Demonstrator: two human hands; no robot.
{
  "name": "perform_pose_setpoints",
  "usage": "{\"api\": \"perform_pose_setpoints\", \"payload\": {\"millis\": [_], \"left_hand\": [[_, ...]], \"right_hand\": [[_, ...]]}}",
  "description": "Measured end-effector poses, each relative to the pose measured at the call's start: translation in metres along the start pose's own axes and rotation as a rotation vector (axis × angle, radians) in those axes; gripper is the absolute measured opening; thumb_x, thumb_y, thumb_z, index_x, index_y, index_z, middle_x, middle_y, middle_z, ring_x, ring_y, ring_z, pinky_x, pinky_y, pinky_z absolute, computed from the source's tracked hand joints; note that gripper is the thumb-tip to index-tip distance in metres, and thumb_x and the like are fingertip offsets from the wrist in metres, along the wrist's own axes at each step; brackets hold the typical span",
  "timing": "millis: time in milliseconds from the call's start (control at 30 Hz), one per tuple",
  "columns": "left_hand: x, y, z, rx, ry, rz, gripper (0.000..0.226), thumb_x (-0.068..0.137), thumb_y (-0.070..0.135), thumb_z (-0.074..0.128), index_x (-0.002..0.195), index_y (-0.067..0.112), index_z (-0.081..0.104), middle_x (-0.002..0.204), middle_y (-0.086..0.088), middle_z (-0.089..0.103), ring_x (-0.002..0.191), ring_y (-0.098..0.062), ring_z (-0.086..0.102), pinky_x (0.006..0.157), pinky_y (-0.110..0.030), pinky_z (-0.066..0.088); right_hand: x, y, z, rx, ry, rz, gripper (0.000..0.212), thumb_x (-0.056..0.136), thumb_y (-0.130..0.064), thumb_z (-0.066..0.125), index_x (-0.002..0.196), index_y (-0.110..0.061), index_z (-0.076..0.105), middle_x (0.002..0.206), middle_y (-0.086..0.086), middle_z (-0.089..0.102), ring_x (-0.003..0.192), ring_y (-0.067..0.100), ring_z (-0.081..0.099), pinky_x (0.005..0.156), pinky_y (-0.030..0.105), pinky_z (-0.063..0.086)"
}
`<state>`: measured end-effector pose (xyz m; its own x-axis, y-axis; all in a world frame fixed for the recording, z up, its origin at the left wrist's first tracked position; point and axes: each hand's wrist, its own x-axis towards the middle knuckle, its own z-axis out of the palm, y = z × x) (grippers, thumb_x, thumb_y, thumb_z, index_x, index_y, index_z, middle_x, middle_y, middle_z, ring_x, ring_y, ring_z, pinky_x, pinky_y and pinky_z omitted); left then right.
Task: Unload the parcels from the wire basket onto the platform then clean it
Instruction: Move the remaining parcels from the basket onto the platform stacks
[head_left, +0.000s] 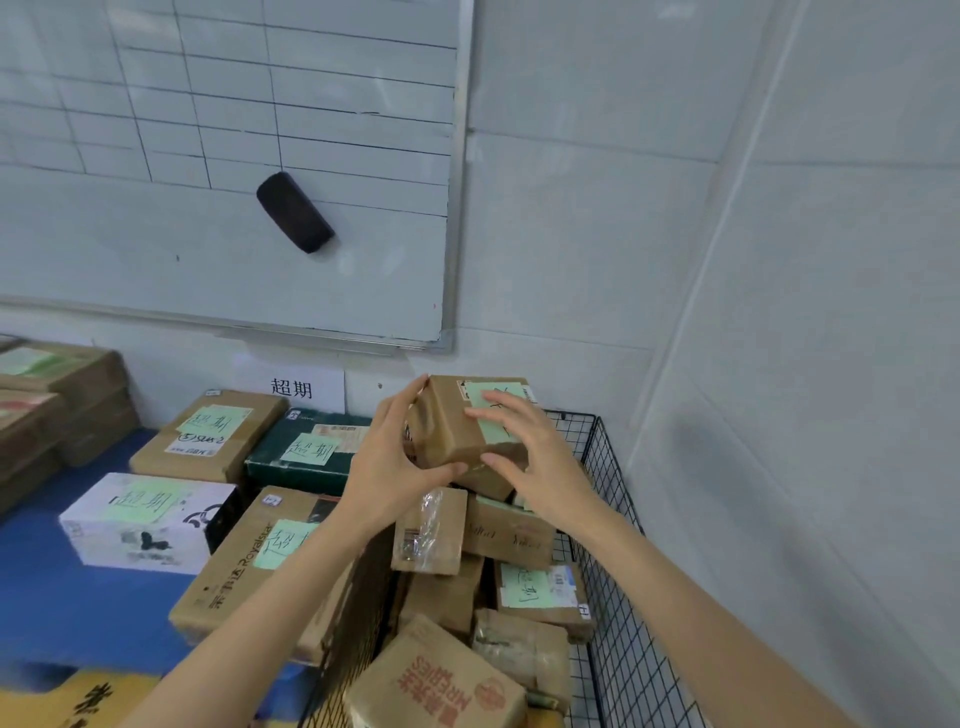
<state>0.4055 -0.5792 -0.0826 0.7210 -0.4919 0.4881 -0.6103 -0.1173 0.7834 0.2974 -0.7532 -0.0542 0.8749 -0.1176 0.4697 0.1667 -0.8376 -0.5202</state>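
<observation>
A white panelled wall (675, 234) meets a side wall at a corner, and a gridded whiteboard (223, 270) hangs left of it, its metal frame ending just above the goods. Below, a blue platform (62, 587) shows bare surface along its near left. Its back and right are filled by a stack of brown cartons (67, 395), a flat brown carton (208, 436), a dark green box (306, 457), a white box (140, 525) and a Royalstar carton (244, 566). That last carton lies along the left side of the wire basket (597, 467).

The black basket stands in the corner, its right mesh wall close to the side wall. Piled parcels (509, 535) fill it, one with red print (436, 680) nearest the camera.

Above the pile, at the basket's far left end, a person holds a brown parcel (452, 431) with a green label. The left hand (387, 467) grips its left face, thumb under the near lower edge. The right hand (535, 457) spreads its fingers over the labelled top, thumb on the near edge.

A black eraser (294, 212) clings to the whiteboard; a paper sign (291, 387) reading 超期 is fixed to the wall beneath.
</observation>
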Motion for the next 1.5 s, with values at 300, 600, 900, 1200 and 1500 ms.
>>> {"api": "perform_pose_setpoints", "payload": {"millis": [300,600,900,1200,1500], "left_hand": [[-0.006,0.010,-0.019,-0.082,0.053,0.030,0.097,0.069,0.029,0.089,0.144,0.045,0.030,0.141,0.020,0.041,0.104,-0.007,0.059,0.075,-0.028,0.059],[0.001,0.012,-0.022,-0.223,0.099,0.002,0.065,0.083,0.013,0.076,0.132,0.041,0.045,0.141,0.013,0.043,0.126,-0.017,0.051,0.082,-0.015,0.055],[0.004,0.029,-0.016,-0.310,0.151,-0.032,0.064,0.078,0.036,0.077,0.133,0.036,0.045,0.134,0.019,0.050,0.113,0.014,0.051,0.073,-0.008,0.050],[0.008,0.032,-0.029,-0.356,0.168,-0.094,0.052,0.075,0.039,0.077,0.117,0.042,0.048,0.122,0.023,0.058,0.114,-0.009,0.059,0.085,-0.024,0.052],[0.006,0.038,-0.029,-0.287,0.203,-0.064,0.042,0.080,0.026,0.078,0.114,0.037,0.056,0.126,0.004,0.047,0.118,-0.009,0.053,0.083,-0.008,0.049]], "right_hand": [[0.005,0.005,-0.022,0.145,0.036,0.171,0.083,0.081,-0.024,0.081,0.147,-0.038,0.033,0.154,-0.009,0.024,0.134,-0.004,0.025,0.115,0.027,0.022],[0.005,0.001,-0.015,0.293,0.076,0.258,0.100,0.079,-0.020,0.082,0.151,-0.048,0.019,0.146,-0.016,0.038,0.135,0.006,0.040,0.109,0.046,0.044],[0.004,-0.001,-0.012,0.310,0.137,0.285,0.103,0.078,-0.008,0.081,0.156,-0.033,0.019,0.141,-0.010,0.035,0.131,0.005,0.041,0.100,0.041,0.053],[-0.004,0.009,-0.029,0.256,0.063,0.211,0.097,0.072,-0.018,0.088,0.140,-0.054,0.030,0.136,-0.038,0.028,0.130,-0.007,0.039,0.093,0.015,0.044],[0.001,-0.002,-0.017,0.227,0.017,0.153,0.088,0.065,-0.023,0.091,0.129,-0.055,0.040,0.125,-0.022,0.051,0.118,-0.019,0.043,0.097,0.012,0.039]]}}
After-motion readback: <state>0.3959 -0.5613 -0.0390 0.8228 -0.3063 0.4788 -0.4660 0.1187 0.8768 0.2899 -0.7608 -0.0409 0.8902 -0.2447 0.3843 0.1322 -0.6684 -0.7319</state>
